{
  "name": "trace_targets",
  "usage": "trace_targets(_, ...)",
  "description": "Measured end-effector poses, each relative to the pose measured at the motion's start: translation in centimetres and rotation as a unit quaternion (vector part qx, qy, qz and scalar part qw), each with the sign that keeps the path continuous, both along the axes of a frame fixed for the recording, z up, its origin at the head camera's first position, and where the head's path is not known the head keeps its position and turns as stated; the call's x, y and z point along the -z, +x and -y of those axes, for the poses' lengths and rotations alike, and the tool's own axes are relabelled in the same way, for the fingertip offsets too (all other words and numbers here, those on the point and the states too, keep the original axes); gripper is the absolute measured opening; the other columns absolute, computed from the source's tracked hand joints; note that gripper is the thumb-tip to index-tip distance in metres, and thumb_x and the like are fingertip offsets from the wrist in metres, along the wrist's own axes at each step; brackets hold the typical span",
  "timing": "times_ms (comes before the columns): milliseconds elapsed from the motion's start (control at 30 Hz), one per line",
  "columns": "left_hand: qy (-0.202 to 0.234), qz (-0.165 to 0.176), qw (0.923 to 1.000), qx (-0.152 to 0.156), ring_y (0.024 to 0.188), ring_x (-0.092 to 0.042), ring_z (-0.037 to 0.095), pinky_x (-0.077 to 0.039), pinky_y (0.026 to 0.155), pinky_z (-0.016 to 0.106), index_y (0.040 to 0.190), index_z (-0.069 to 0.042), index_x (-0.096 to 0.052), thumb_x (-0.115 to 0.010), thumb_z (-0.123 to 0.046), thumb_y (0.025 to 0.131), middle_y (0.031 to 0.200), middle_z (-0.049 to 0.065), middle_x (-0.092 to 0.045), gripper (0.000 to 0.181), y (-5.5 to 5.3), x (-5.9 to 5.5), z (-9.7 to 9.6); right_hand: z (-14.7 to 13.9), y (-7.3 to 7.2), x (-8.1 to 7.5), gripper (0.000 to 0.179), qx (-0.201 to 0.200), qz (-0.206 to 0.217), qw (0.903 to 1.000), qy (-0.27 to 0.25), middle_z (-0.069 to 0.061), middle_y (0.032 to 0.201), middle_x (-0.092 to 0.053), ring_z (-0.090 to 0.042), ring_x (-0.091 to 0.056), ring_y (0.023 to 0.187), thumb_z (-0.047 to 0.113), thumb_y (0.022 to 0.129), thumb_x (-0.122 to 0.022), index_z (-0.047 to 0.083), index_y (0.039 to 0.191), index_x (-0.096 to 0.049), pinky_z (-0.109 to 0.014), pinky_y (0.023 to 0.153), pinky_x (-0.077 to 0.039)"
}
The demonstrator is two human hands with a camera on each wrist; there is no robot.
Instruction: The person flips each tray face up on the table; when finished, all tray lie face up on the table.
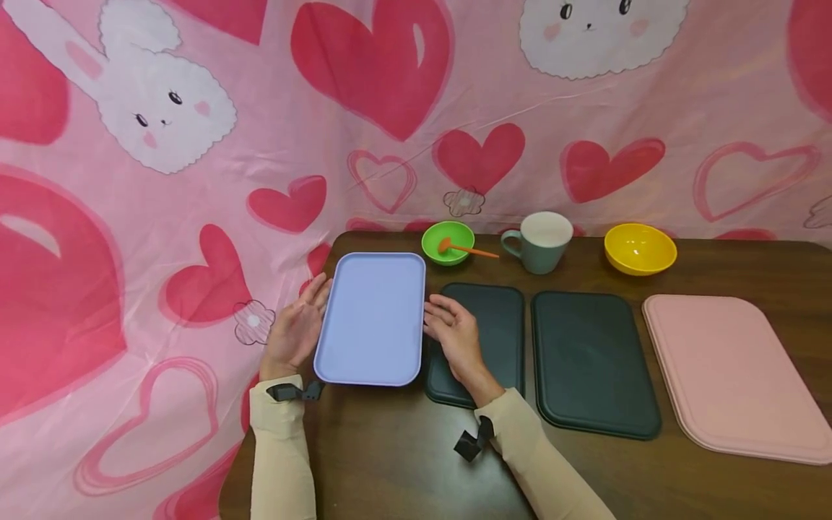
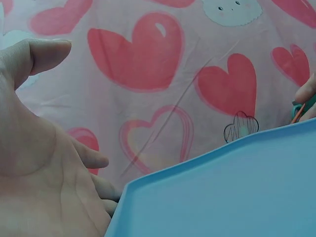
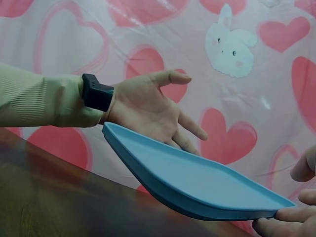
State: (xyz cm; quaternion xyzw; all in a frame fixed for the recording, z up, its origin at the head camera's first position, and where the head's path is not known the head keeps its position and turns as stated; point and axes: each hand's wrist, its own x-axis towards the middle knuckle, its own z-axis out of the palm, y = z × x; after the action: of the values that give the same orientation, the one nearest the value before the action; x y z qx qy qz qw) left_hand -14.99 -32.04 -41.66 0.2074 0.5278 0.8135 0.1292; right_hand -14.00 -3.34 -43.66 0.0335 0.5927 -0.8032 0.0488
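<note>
A light-blue rectangular tray [image 1: 370, 318] with a low raised rim is held up between my two hands, over the left end of the table. My left hand [image 1: 297, 328] is palm up at its left edge, thumb spread away and the lower fingers partly hidden by the tray. At the opposite edge is my right hand [image 1: 456, 336]; in the right wrist view its fingers [image 3: 284, 227] meet the rim from below, while the thumb stands apart above. The tray's side wall [image 3: 163, 193] shows in that view, with nothing lying on its surface.
To the right lie two dark green trays [image 1: 594, 365] and a pink one [image 1: 734, 375]. Behind them stand a green bowl [image 1: 432, 253] with an orange spoon [image 1: 471, 250], a grey-green mug [image 1: 542, 253] and a yellow bowl [image 1: 640, 249]. A heart-print cloth [image 1: 383, 94] hangs along the back and left.
</note>
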Motion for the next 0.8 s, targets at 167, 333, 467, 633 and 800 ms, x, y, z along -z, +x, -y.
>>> trace_targets(167,-0.023,0.023,0.9994,0.014,0.15,-0.005,0.022,-0.025,0.116,0.029,0.158,-0.023,-0.013,-0.017,-0.036,0.104,0.164,0.017,0.01,0.056,-0.7,-0.2,0.5,0.2,0.1,0.1,0.045,-0.008,0.009,0.9999,-0.01,-0.029,0.133,-0.063,-0.026,-0.07,0.109,-0.004,0.093,-0.057,-0.006,0.137,-0.052,-0.05,0.095,-0.056)
trace_targets(333,-0.032,0.061,0.9973,0.024,0.149,0.0,0.025,-0.028,0.115,0.029,0.157,-0.025,-0.01,-0.014,-0.041,0.103,0.164,0.019,0.025,0.057,-1.0,0.2,1.0,0.6,0.3,0.2,0.048,-0.019,0.022,0.9995,-0.01,-0.03,0.135,-0.061,-0.027,-0.069,0.113,-0.003,0.093,-0.056,-0.006,0.141,-0.048,-0.049,0.096,-0.055)
trace_targets(467,-0.03,0.074,0.996,0.04,0.149,0.0,0.026,-0.031,0.115,0.029,0.152,-0.033,-0.019,-0.008,-0.042,0.102,0.164,0.018,0.026,0.052,-1.3,1.0,1.3,0.7,0.4,0.4,0.051,-0.022,0.03,0.9993,0.0,-0.031,0.136,-0.059,-0.035,-0.065,0.119,-0.003,0.093,-0.056,-0.005,0.143,-0.046,-0.05,0.098,-0.054)
trace_targets(633,-0.011,0.067,0.9965,0.049,0.149,0.004,0.028,-0.029,0.116,0.03,0.152,-0.033,-0.024,-0.004,-0.044,0.102,0.163,0.02,0.029,0.055,-1.5,2.2,1.6,0.9,0.3,1.0,0.055,-0.032,0.041,0.9985,0.016,-0.031,0.14,-0.057,-0.041,-0.061,0.124,-0.001,0.093,-0.056,-0.005,0.146,-0.042,-0.051,0.1,-0.053)
trace_targets(800,-0.019,0.074,0.9962,0.043,0.15,0.006,0.029,-0.027,0.116,0.031,0.152,-0.033,-0.024,-0.006,-0.045,0.102,0.163,0.019,0.029,0.055,-1.8,3.1,1.9,1.4,0.3,1.6,0.058,-0.043,0.044,0.9976,0.032,-0.032,0.142,-0.053,-0.041,-0.057,0.129,0.0,0.093,-0.056,-0.005,0.148,-0.04,-0.051,0.101,-0.052)
